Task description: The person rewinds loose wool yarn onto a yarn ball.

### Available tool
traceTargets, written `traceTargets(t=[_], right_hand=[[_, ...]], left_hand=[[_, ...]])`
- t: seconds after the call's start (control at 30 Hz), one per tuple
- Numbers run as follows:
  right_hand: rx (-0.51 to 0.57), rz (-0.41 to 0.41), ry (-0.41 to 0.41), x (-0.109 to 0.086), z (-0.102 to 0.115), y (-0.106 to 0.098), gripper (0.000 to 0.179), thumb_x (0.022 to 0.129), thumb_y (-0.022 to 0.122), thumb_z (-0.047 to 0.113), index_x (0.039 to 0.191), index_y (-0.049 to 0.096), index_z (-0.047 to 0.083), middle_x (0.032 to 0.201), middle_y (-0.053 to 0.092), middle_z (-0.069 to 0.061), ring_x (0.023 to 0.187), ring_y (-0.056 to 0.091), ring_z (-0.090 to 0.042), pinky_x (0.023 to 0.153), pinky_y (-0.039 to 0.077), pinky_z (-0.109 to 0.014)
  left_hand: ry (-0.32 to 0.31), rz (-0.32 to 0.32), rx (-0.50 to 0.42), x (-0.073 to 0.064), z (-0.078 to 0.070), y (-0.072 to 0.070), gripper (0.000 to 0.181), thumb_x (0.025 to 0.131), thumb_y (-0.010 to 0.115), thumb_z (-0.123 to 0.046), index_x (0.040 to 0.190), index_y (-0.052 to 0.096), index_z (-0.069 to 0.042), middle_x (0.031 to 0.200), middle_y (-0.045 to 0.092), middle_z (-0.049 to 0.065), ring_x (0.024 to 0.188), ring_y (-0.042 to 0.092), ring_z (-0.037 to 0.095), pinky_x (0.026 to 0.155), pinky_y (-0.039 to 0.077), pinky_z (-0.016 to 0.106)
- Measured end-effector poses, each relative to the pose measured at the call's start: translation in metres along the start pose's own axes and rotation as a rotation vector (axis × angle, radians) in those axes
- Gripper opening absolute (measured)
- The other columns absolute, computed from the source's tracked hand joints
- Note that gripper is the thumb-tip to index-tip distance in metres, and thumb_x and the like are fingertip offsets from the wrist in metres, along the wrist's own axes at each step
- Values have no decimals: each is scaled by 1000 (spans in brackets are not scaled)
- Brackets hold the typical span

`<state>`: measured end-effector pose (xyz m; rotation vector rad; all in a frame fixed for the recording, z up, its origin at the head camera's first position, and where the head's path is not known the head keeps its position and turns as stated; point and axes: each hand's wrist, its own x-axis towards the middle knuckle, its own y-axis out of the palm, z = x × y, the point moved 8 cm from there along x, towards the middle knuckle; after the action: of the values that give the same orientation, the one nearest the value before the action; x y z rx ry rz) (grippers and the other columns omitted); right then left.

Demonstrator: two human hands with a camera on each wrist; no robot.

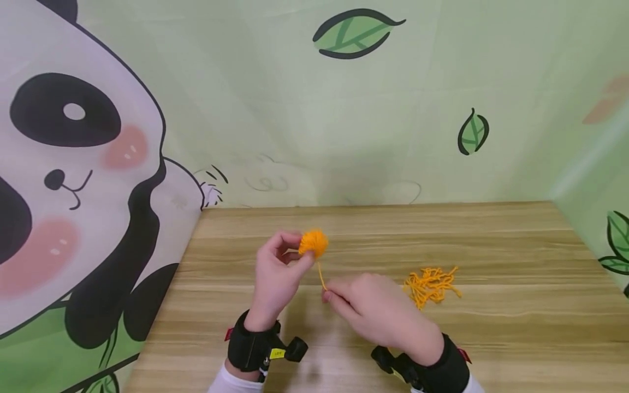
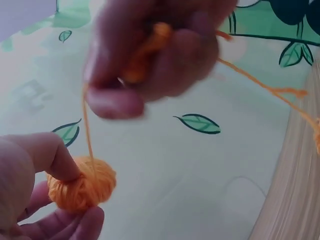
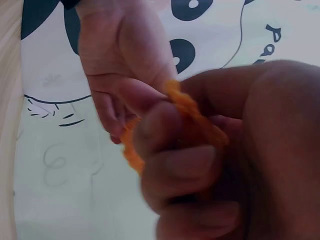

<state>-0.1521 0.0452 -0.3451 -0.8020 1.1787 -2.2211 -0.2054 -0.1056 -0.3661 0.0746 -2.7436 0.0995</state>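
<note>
A small orange yarn ball (image 1: 313,243) is held between the thumb and fingers of my left hand (image 1: 277,273), above the wooden table. From the ball a single strand (image 1: 321,275) runs down to my right hand (image 1: 380,308), which pinches it between thumb and forefinger. In the left wrist view the strand stretches taut from the ball (image 2: 82,184) up to the right fingertips. More orange yarn (image 3: 197,117) is bunched inside the curled right fingers, as the right wrist view shows. One length of yarn (image 2: 260,86) trails from that hand toward the table.
A loose tangle of orange yarn (image 1: 431,286) lies on the wooden table (image 1: 516,327), to the right beyond my right hand. Behind the table hangs a pale green backdrop (image 1: 275,109) with a printed panda (image 1: 73,164) and leaves. Each wrist wears a black camera strap (image 1: 250,344).
</note>
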Motion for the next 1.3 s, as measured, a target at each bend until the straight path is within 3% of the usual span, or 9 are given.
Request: traceTargets(t=[0.17,0.37,0.57,0.73,0.83,0.97,1.17,1.3], right_hand=[[-38,-242,-18,-4,-1,-28,14,99,58,22,92,70,23,79,63,16,54,44,1,47,40,-20],[-63,-416,16,-9,-12,-48,11,97,63,20,98,73,16,77,63,10,52,42,-2,43,40,-21],[-66,-435,45,-7,-19,-51,12,97,63,20,102,72,15,87,66,7,55,44,-4,45,43,-23],[-17,-362,88,-5,-23,-43,19,101,57,29,103,74,20,91,67,9,62,50,-4,52,47,-26],[-1,-293,133,-3,-27,-35,24,103,52,33,106,73,22,91,67,12,68,52,-4,58,50,-27],[-27,-200,170,2,-30,-24,21,104,51,31,108,71,23,86,65,12,67,52,-5,60,50,-27],[-53,-80,198,6,-31,-7,13,102,55,30,98,66,27,64,50,13,56,46,-7,51,44,-25],[-49,4,208,4,-31,5,14,103,54,32,98,67,29,74,59,17,63,51,-3,56,48,-25]], left_hand=[[41,75,114,1,-3,4,22,77,72,3,93,64,-9,99,64,5,84,59,20,70,52,34],[47,281,111,-3,-5,18,27,74,70,4,92,62,-14,96,64,2,80,59,20,68,53,33],[34,476,-39,-11,-11,33,27,74,64,7,93,62,-11,100,64,7,85,59,25,76,57,34],[34,540,-228,-17,-19,37,22,75,63,8,93,57,-2,102,63,12,84,59,26,74,57,25],[30,538,-361,-18,-24,35,21,77,62,10,93,53,3,105,61,12,82,60,24,73,57,22],[18,485,-464,-15,-27,30,20,81,62,9,96,50,4,110,59,12,83,61,23,74,59,24],[-28,345,-454,-8,-20,21,17,87,63,5,98,53,-3,112,59,12,94,58,26,83,56,25],[-99,214,-424,-6,-7,14,17,89,61,5,101,54,-3,110,60,13,93,59,28,81,58,27]])
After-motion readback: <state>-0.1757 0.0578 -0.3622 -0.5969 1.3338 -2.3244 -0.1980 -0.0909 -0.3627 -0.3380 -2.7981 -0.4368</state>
